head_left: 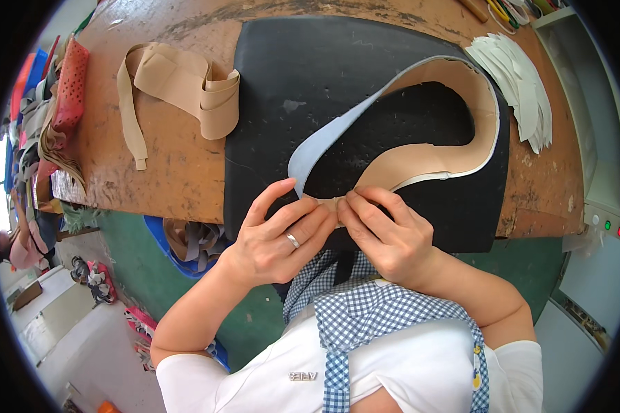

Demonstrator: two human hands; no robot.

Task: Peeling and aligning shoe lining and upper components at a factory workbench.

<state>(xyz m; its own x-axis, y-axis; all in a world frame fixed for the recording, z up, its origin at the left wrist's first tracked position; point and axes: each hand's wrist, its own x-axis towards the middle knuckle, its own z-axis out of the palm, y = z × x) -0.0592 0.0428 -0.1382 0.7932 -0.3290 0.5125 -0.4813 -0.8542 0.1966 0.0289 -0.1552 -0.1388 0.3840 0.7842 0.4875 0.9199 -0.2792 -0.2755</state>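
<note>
A long curved strip [486, 103], tan on its inner face and pale blue-grey on the outer, stands in a loop on a black mat [269, 96]. Its near end runs between my two hands at the mat's front edge. My left hand [272, 237], with a ring on one finger, pinches the strip's edge, its index finger lifted toward the blue-grey face. Close beside it, my right hand [389, 234] pinches the same edge with thumb and fingertips. The fingers hide the exact spot they grip.
A folded tan strip [186, 89] lies on the wooden table [172, 158], left of the mat. White strips [517, 86] are fanned out at the right. A red perforated basket [72, 86] stands at the left edge. Below the table sits a blue tub [162, 237] with scraps. A machine with buttons [607, 224] borders the right.
</note>
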